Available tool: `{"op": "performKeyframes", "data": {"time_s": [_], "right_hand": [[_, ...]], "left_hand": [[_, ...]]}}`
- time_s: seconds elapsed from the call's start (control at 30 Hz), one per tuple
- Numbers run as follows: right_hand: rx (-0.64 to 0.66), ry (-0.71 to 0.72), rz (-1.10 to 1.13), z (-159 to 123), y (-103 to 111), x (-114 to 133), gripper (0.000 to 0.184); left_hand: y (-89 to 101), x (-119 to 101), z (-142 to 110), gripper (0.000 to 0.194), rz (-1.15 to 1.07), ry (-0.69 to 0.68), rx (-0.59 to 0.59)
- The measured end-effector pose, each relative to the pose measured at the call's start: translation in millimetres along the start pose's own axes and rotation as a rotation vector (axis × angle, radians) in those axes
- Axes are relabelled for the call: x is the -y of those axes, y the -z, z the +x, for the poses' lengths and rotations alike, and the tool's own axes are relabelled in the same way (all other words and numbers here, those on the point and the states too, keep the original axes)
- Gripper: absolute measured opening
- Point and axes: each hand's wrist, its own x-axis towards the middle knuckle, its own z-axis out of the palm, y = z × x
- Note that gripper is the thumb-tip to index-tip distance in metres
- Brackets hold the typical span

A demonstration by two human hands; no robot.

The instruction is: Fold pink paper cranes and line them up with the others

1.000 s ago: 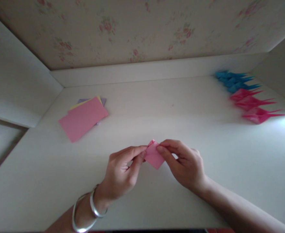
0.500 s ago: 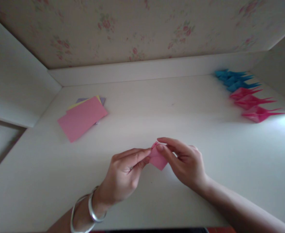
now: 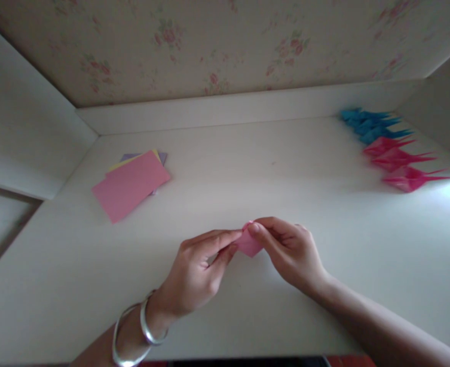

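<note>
A small piece of folded pink origami paper [image 3: 250, 245] is held between both hands, near the front middle of the white table. My left hand [image 3: 200, 270] pinches its left corner between thumb and fingers; two silver bangles circle that wrist. On the other side, my right hand [image 3: 292, 252] grips the upper right edge, thumb on the near face and fingers behind. The fingers cover the top of the paper, so its folds there are partly hidden.
Pink paper [image 3: 133, 186] tops a pile with yellow and purple sheets at the left. Blue folded paper cranes [image 3: 374, 133] and pink folded paper cranes [image 3: 404, 178] stand in a row at the right. A floral-papered wall [image 3: 248, 46] rises behind the white table [image 3: 217, 193].
The folded pink paper has tilted, and its lower point sits a little higher. My right thumb has shifted slightly up along its edge. Both hands keep their hold.
</note>
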Motion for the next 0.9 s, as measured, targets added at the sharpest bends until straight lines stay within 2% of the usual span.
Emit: {"op": "performKeyframes", "data": {"time_s": [0.07, 0.17, 0.23, 0.3, 0.4, 0.5, 0.6, 0.9], "right_hand": [[-0.009, 0.010, -0.023, 0.4, 0.0, 1.3, 0.027], [-0.014, 0.036, -0.058, -0.3, -1.5, 2.1, 0.029], [-0.006, 0.061, -0.091, -1.4, -2.7, 2.1, 0.029], [0.007, 0.073, -0.133, -2.7, -3.4, 2.0, 0.030], [0.044, 0.028, -0.189, -3.4, -3.9, 1.4, 0.034], [0.103, -0.032, -0.202, -1.8, -4.4, 0.4, 0.038], [0.143, -0.050, -0.196, 1.0, -5.0, 0.0, 0.040], [0.199, -0.126, -0.066, 1.2, -6.1, 2.4, 0.043]], "left_hand": [[0.2, 0.0, -0.7, 0.029, -0.041, 0.056, 0.024], [0.5, -0.5, -1.4, 0.039, -0.145, 0.240, 0.071], [0.7, -1.6, -0.7, 0.031, -0.164, 0.368, 0.101], [0.8, -3.3, 0.8, 0.026, -0.118, 0.430, 0.144], [0.5, -5.9, 2.8, 0.038, -0.027, 0.412, 0.205], [-0.4, -6.0, 2.7, 0.038, 0.059, 0.348, 0.193], [-0.5, -4.5, 1.8, 0.035, 0.087, 0.341, 0.190], [-1.1, -7.9, -0.8, 0.035, -0.205, 0.505, 0.202]]}}
